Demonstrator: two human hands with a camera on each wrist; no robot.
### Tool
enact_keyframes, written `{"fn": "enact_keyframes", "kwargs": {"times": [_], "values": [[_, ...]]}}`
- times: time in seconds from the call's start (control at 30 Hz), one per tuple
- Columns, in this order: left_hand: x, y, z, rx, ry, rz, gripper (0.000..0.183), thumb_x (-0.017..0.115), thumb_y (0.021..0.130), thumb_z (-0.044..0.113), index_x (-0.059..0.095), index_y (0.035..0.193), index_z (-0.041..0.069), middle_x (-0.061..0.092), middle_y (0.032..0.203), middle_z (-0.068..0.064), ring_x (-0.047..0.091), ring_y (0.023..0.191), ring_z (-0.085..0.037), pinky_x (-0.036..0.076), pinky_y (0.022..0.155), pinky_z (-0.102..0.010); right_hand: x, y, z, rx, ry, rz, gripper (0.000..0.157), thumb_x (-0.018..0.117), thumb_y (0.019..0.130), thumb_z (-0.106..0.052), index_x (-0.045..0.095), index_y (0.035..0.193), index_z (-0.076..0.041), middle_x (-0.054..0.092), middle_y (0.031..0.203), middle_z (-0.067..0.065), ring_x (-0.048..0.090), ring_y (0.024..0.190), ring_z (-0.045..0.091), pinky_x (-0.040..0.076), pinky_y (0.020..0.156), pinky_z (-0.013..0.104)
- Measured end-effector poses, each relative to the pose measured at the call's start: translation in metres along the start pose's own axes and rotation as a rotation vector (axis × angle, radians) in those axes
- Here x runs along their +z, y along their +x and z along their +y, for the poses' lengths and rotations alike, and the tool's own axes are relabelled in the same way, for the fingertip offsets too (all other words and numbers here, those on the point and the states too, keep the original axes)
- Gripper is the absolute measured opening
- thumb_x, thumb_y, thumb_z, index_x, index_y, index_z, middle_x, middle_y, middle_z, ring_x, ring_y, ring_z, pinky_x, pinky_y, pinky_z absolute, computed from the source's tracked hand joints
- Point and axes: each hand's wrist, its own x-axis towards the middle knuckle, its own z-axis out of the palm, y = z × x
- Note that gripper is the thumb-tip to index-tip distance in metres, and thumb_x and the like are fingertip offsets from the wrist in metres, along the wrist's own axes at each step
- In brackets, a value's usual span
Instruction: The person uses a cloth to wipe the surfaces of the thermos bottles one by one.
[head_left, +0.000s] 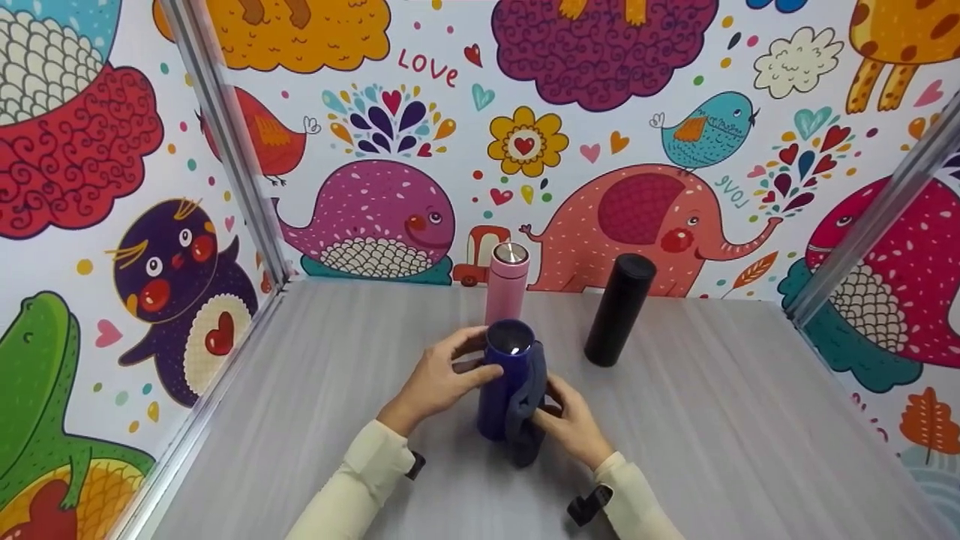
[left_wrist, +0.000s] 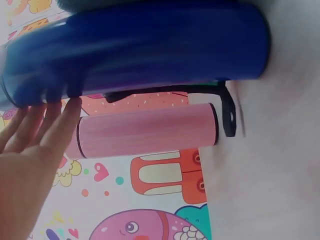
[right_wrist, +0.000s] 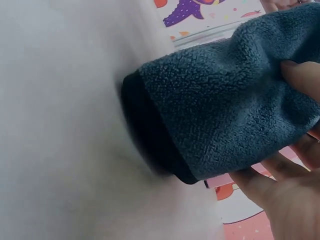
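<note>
A blue thermos bottle [head_left: 495, 397] with a dark top stands upright on the grey table. My left hand [head_left: 439, 379] holds it near its upper end, thumb on the near side and fingers reaching round the back; the left wrist view shows those fingertips against the blue wall [left_wrist: 165, 45]. On the bottle's right side hangs a grey-blue fleecy cloth [head_left: 528, 390] with a dark hem, draped down close to the table. My right hand [head_left: 574, 424] grips this cloth [right_wrist: 210, 100] against the bottle, the thumb pressing into its folds in the right wrist view.
Just behind the blue bottle stands a pink thermos bottle [head_left: 507, 289] with a shiny metal lid. A black cylindrical bottle [head_left: 619, 311] is farther right. Printed cartoon walls [head_left: 585, 135] border the table [head_left: 720, 420] at the back and sides.
</note>
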Motion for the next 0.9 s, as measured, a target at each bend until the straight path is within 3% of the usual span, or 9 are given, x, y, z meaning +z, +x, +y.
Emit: {"fn": "enact_keyframes", "kwargs": {"times": [0.13, 0.4, 0.57, 0.7, 0.9], "values": [[0.006, 0.000, 0.006, -0.008, 0.047, -0.002, 0.067, 0.080, 0.087, 0.037, 0.053, 0.141, 0.010, 0.059, 0.134, -0.003, 0.057, 0.124, -0.020, 0.048, 0.100, -0.036, -0.002, 0.003, -0.013, -0.005, -0.007, 0.036, 0.047, 0.069, 0.089, 0.010, 0.052, 0.133, 0.013, 0.062, 0.124, 0.021, 0.060, 0.114, 0.013, 0.054, 0.091, 0.047], [0.015, 0.007, 0.007, 0.015, 0.189, 0.103, 0.075, 0.082, 0.080, 0.050, 0.060, 0.136, 0.005, 0.055, 0.125, -0.012, 0.060, 0.110, -0.019, 0.052, 0.096, -0.042, -0.008, 0.020, -0.016, -0.078, 0.011, 0.090, 0.052, 0.066, 0.090, 0.013, 0.049, 0.138, 0.011, 0.058, 0.131, 0.024, 0.059, 0.119, 0.019, 0.054, 0.092, 0.042], [0.009, 0.008, 0.005, -0.030, 0.176, 0.064, 0.073, 0.082, 0.080, 0.049, 0.060, 0.139, 0.012, 0.056, 0.119, -0.006, 0.060, 0.109, -0.016, 0.052, 0.096, -0.037, -0.015, 0.029, -0.018, -0.134, 0.042, 0.101, 0.052, 0.066, 0.090, 0.013, 0.051, 0.139, 0.007, 0.057, 0.132, 0.024, 0.058, 0.121, 0.022, 0.052, 0.095, 0.036], [0.003, 0.006, 0.007, -0.036, 0.110, 0.045, 0.069, 0.083, 0.081, 0.045, 0.059, 0.139, 0.017, 0.062, 0.122, 0.001, 0.062, 0.112, -0.016, 0.052, 0.096, -0.034, -0.018, 0.034, -0.023, -0.173, 0.075, 0.083, 0.050, 0.067, 0.091, 0.010, 0.051, 0.138, 0.006, 0.058, 0.131, 0.023, 0.058, 0.121, 0.026, 0.051, 0.097, 0.036], [0.003, 0.003, 0.008, -0.004, 0.056, -0.030, 0.063, 0.076, 0.091, 0.034, 0.051, 0.143, 0.010, 0.060, 0.135, -0.007, 0.057, 0.124, -0.019, 0.045, 0.104, -0.034, -0.021, 0.035, -0.022, -0.170, 0.096, 0.053, 0.050, 0.065, 0.092, 0.010, 0.049, 0.140, 0.006, 0.056, 0.132, 0.025, 0.055, 0.124, 0.027, 0.050, 0.099, 0.037]]}}
